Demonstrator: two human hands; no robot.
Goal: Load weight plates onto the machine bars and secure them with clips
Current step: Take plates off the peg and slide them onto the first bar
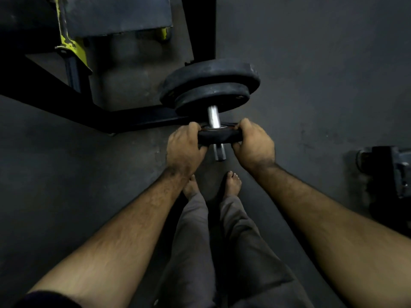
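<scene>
Black weight plates (209,81) on a silver bar (214,117), chipped yellow-and-black machine frame (73,47), grey floor (311,63).

Both arms outstretched — left grip (185,147) and right grip (253,144) curled tight.

Bare feet (231,183) on dark floor (322,74)

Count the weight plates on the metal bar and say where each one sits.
3. A large plate sits farthest along the bar, a smaller plate lies against it, and a small plate is held near the bar's end by both hands. Others may be hidden behind.
</scene>
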